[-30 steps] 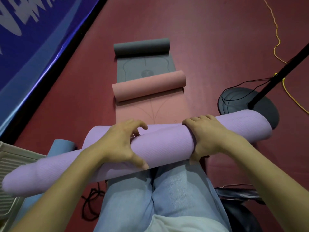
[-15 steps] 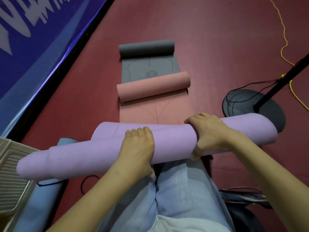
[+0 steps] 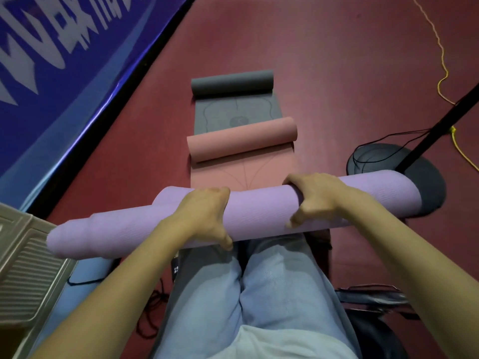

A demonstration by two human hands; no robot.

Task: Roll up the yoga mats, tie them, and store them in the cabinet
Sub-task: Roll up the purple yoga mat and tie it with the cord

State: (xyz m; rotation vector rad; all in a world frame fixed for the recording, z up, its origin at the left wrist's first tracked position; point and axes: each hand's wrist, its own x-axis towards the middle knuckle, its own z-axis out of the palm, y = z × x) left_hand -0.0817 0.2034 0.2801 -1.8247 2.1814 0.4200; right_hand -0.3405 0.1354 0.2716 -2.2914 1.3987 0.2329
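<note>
A rolled purple yoga mat (image 3: 261, 211) lies across my knees, its left end telescoped outward. My left hand (image 3: 204, 216) grips the roll left of its middle, fingers over the far side and thumb on the near side. My right hand (image 3: 316, 198) grips it right of the middle, fingers curled over the top. Ahead on the red floor lie a half-rolled pink mat (image 3: 241, 142) and beyond it a half-rolled grey mat (image 3: 232, 82). A blue rolled mat (image 3: 88, 268) shows partly under the purple roll's left end.
A beige ribbed plastic container (image 3: 23, 265) stands at the left edge. A black round stand base (image 3: 430, 177) with a pole and black wires sits at the right, a yellow cable (image 3: 443, 79) beyond it. A blue banner (image 3: 51, 60) lines the left wall. Black cord lies by my left leg.
My left hand shifted from lying flat on the roll to gripping it with its thumb under the near side. The purple roll has turned slightly and my right hand's fingers curl tighter.
</note>
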